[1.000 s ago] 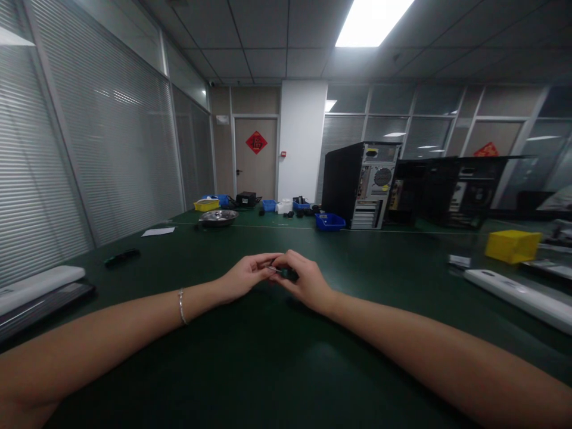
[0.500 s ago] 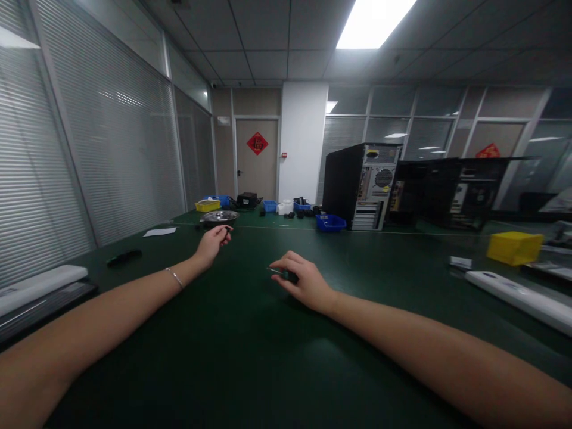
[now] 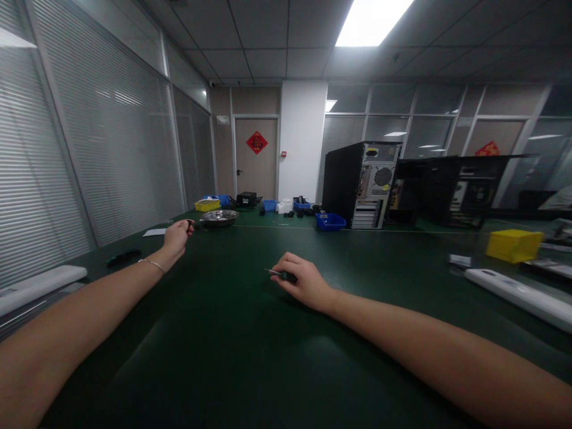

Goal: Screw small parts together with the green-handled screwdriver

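free: green table [image 3: 250, 357] between hands | obstacle: metal bowl [image 3: 218, 217] by left hand [image 3: 176, 236]

Dim room, bright ceiling panel [image 3: 373, 21], warped edges

Left hand [image 3: 176, 236] reaches out toward eleven o'clock, arm extended, fingers pinched together. Right hand [image 3: 304, 283] rests low at twelve o'clock, fingers curled in a closed grip.

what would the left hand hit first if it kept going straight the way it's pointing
Probably the round shiny metal bowl on the dark green table. The left hand, pinching a small dark object, points up and to the right towards it. Depth is unclear, so it might pass just short.
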A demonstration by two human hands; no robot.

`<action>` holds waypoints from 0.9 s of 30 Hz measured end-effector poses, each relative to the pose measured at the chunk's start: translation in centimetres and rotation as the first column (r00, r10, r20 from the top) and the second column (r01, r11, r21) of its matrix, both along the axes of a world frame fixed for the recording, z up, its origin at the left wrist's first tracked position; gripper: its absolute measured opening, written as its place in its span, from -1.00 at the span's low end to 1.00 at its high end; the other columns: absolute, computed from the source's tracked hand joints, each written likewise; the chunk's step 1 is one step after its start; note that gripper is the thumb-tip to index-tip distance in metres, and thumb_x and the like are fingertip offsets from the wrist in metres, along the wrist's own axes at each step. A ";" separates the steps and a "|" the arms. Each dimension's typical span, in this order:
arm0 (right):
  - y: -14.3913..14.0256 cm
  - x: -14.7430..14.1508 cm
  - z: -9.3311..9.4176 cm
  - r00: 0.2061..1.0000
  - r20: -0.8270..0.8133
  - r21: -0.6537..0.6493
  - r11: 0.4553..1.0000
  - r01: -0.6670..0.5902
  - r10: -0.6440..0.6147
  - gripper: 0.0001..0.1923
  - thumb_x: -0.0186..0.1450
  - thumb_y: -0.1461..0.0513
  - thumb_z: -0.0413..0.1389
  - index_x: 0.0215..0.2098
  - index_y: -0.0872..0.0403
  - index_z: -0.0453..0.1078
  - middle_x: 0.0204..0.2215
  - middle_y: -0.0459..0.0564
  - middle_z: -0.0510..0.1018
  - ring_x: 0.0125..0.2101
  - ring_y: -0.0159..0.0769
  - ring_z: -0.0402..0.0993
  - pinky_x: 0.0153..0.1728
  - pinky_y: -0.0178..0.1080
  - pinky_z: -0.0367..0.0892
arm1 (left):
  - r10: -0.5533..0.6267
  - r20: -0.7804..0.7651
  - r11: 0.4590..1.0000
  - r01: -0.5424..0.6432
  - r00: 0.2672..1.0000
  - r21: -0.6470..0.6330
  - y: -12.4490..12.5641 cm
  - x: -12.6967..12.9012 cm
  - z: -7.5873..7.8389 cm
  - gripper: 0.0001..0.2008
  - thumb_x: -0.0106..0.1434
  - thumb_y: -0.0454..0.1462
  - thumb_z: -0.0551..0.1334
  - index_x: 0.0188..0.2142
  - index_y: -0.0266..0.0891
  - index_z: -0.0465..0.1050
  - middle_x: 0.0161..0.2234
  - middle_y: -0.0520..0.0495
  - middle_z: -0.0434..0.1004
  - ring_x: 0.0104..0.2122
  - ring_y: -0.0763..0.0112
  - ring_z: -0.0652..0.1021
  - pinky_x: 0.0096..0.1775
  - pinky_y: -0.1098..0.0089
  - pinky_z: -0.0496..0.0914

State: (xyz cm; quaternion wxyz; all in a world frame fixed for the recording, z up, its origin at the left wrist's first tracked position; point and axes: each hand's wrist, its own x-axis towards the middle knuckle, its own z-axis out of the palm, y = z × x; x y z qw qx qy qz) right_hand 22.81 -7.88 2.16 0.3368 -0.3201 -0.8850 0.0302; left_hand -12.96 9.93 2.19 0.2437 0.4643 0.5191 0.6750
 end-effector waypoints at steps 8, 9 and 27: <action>0.1 0.2 -0.1 1.000 0.023 -0.008 1.000 -0.009 0.009 -0.84 0.26 0.23 0.07 -0.19 0.05 0.41 -0.30 -0.03 0.45 -0.32 -0.34 0.40 -0.30 -0.29 0.32 | -0.144 -0.031 0.988 0.143 0.989 -0.051 -0.9 2.1 -0.4 -0.82 0.23 -0.41 0.04 -0.20 -0.35 0.35 -0.50 -0.01 0.42 -0.53 0.50 0.46 -0.45 0.49 0.35; 0.1 0.2 -0.1 1.000 0.027 -0.008 1.000 -0.010 0.011 -0.84 0.26 0.23 0.07 -0.19 0.05 0.41 -0.30 -0.03 0.45 -0.33 -0.34 0.40 -0.30 -0.29 0.32 | -0.172 -0.038 0.984 0.170 0.984 -0.063 -1.2 2.4 -0.5 -0.81 0.24 -0.42 0.02 -0.18 -0.34 0.34 -0.49 -0.02 0.43 -0.52 0.49 0.48 -0.44 0.47 0.37; 0.3 -0.4 0.0 0.996 -0.083 0.012 0.999 0.039 -0.038 -0.78 0.25 0.25 0.08 -0.12 0.04 0.35 -0.29 -0.03 0.41 -0.31 -0.33 0.37 -0.30 -0.30 0.28 | -0.795 0.025 0.596 0.787 0.607 -0.157 -9.7 13.6 -0.5 -0.70 0.25 -0.27 0.12 -0.02 -0.29 0.27 -0.27 -0.16 0.47 -0.31 0.34 0.56 -0.20 0.26 0.45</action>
